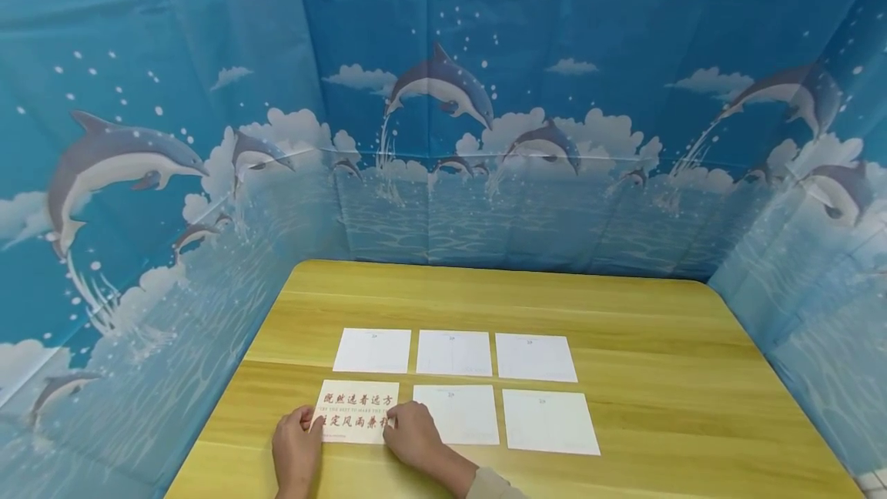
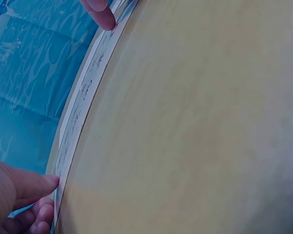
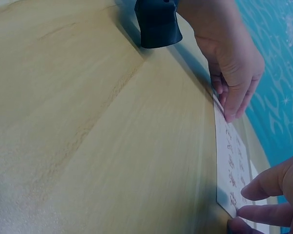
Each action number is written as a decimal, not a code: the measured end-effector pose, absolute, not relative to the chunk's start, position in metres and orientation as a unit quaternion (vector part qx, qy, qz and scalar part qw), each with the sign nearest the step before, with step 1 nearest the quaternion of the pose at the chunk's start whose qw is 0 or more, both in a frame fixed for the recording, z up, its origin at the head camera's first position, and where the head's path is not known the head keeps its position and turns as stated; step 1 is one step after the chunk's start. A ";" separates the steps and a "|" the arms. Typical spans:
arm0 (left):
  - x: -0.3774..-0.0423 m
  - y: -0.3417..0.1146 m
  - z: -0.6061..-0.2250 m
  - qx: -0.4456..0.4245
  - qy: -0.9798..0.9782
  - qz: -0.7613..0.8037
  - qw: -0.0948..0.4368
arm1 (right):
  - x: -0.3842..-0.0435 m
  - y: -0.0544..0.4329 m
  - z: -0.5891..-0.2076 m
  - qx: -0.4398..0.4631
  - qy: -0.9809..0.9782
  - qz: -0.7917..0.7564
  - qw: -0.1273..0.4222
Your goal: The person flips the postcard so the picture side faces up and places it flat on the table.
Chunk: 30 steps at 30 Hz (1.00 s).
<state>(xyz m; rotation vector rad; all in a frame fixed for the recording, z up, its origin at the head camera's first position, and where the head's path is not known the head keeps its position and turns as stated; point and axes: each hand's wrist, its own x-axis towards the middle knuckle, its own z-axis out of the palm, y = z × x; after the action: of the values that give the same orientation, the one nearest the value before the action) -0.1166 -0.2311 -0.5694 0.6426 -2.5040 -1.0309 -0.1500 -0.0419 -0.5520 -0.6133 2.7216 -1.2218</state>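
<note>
– Cream, rectangular paper card (image 1: pixel 355 412) with red lettering: where is it?
– On the yellow wood-grain table (image 1: pixel 658 360), between your hands. Your left hand (image 1: pixel 296 443) points forward, thumb and curled fingers gripping one side; your right hand (image 1: pixel 417 436) slants inward, fingertips holding the opposite side.

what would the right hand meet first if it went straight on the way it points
The lettered card: the right hand sits at its right edge, pointing across it, and seems to touch it, though contact is hard to judge.
</note>
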 end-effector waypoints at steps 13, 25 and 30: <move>-0.117 -0.228 -0.569 0.228 -0.886 -0.356 0.190 | -0.150 -0.040 -0.549 -0.212 0.900 -0.379 0.034; -0.115 -0.202 -0.564 0.186 -0.869 -0.381 0.256 | -0.155 -0.016 -0.553 -0.160 0.884 -0.439 -0.016; -0.114 -0.184 -0.564 0.169 -0.870 -0.397 0.237 | -0.158 0.005 -0.553 -0.130 0.863 -0.487 -0.024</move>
<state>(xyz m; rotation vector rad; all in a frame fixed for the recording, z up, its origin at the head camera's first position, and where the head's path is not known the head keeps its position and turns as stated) -0.1144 -0.1837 -0.5636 0.4628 -2.3857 -1.0873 -0.1582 0.0052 -0.5533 -0.4158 2.7548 -1.5540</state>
